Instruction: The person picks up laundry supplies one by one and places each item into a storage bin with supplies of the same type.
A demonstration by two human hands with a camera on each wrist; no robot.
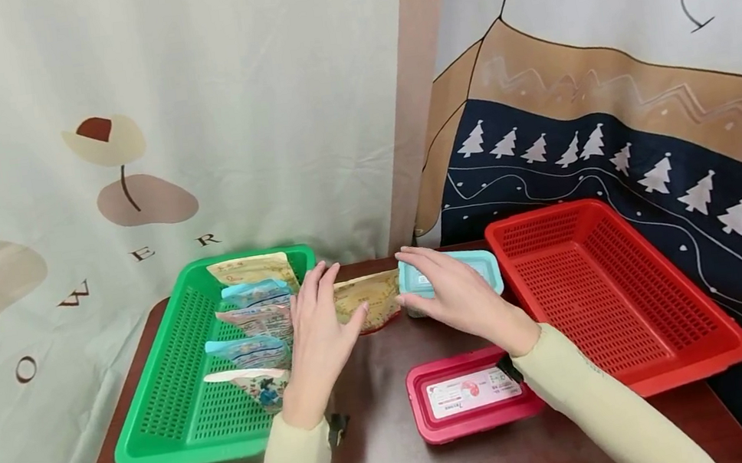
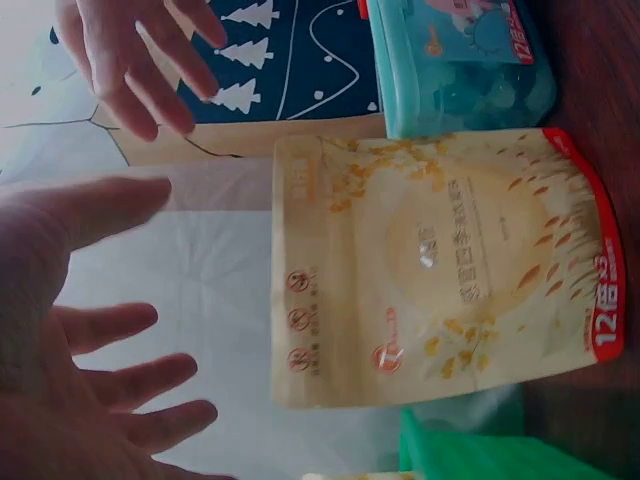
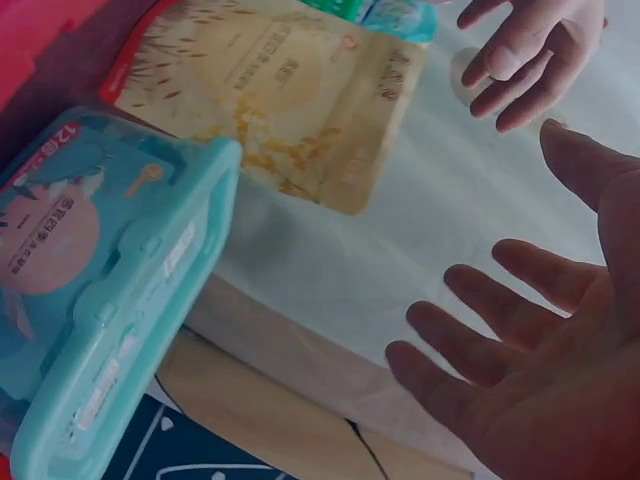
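A cream-yellow pouch (image 1: 374,298) with a red bottom edge stands upright at the back of the table, its printed front plain in the left wrist view. My left hand (image 1: 321,330) is raised before its left side, fingers spread and nothing in them. On the other side hangs my right hand (image 1: 458,294), also empty with extended fingers, overlapping a teal-lidded clear box (image 1: 479,264) in the head view. In the right wrist view that teal box (image 3: 110,290) stands beside the pouch (image 3: 270,90), and the fingers are apart from both.
To the left, a green basket (image 1: 151,451) holds a row of several pouches (image 1: 250,352). A red basket (image 1: 607,287) lies at the right. Nearer, a pink lidded box (image 1: 429,425) rests beneath the right forearm. Patterned curtains (image 1: 301,116) hang behind the table.
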